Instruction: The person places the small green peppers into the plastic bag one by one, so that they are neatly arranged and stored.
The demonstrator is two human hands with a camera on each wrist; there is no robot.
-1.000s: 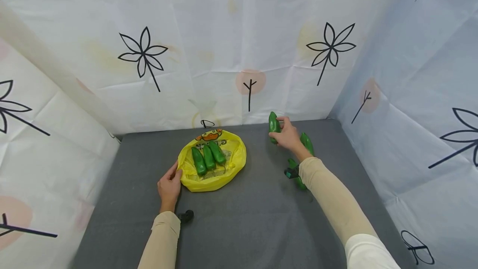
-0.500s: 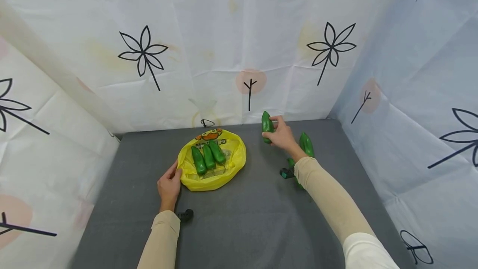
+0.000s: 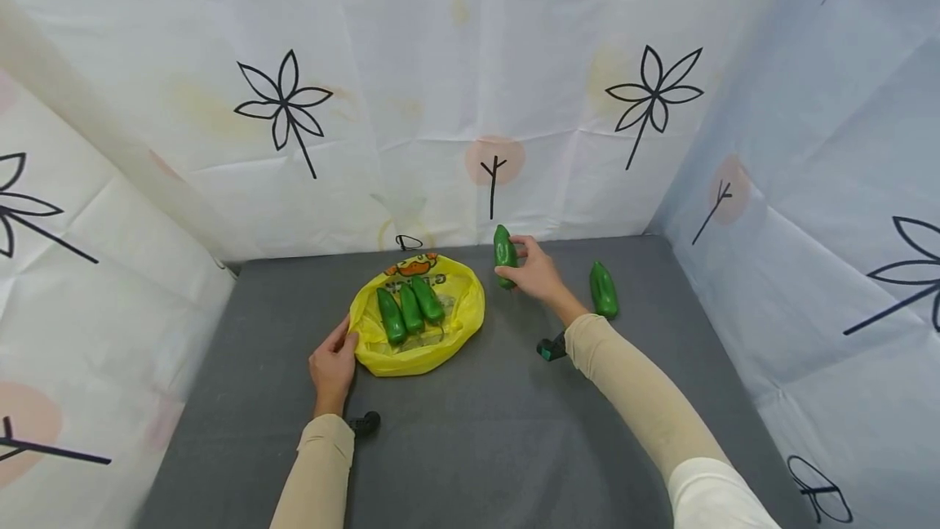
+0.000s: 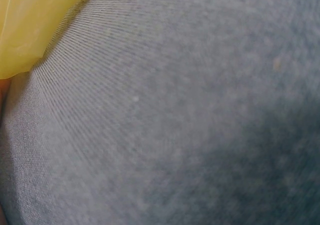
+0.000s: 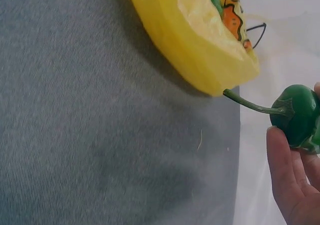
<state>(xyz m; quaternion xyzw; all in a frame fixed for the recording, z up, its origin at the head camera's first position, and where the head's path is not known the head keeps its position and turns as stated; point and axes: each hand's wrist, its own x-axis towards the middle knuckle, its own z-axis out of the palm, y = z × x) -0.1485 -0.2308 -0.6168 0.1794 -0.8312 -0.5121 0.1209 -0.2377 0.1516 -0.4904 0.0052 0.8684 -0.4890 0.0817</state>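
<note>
In the head view a yellow plastic bag (image 3: 463, 329) sits open on the grey table, its rim rolled out into a bowl shape. Several green peppers (image 3: 392, 317) lie side by side inside it. At the bag's left rim my left hand (image 3: 333, 366) pinches the edge between thumb and fingers. My right hand (image 3: 536, 274) grips another green pepper (image 3: 504, 255), held upright above the table just right of the bag. The right wrist view shows this pepper's curved stem (image 5: 252, 106) pointing towards the bag. Bag plastic (image 4: 30, 25) fills a corner of the left wrist view.
One loose green pepper (image 3: 604, 291) lies on the grey table (image 3: 455, 447), right of my right wrist. White patterned cloth (image 3: 411, 170) stands behind the table and on both sides. A black wrist camera (image 3: 551, 347) hangs under my right forearm.
My right hand has carried its pepper leftward, closer to the bag. Its forearm now covers where a second loose pepper showed. My left hand and the bag have stayed put.
</note>
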